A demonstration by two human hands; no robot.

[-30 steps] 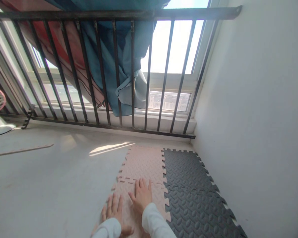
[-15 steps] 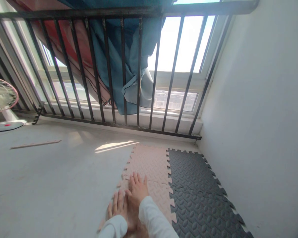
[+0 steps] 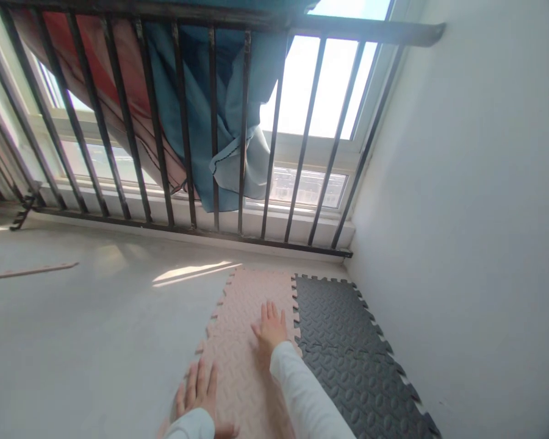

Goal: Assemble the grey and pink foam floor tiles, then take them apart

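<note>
Pink foam mat tiles (image 3: 238,360) with toothed edges lie on the floor, alongside dark grey foam tiles (image 3: 348,341) on their right. My right hand (image 3: 271,326) rests over the pink mat near its right edge, fingers spread and pointing away from me. Lower down, at the pink mat's left edge, my left hand (image 3: 199,390) lies with its fingers stretched out and holds nothing. Both sleeves are white. No seam is visible between the near and far pink tiles.
A black metal railing (image 3: 210,235) crosses in front of the windows, with a blue and red curtain (image 3: 201,140) behind it. The white wall (image 3: 466,213) rises on the right. A thin pink strip (image 3: 32,272) lies on the floor (image 3: 96,341) at left.
My right hand has moved forward and right over the pink mat, away from my left hand. My left hand is lower and further left. The view has shifted, and the fan has almost left it.
</note>
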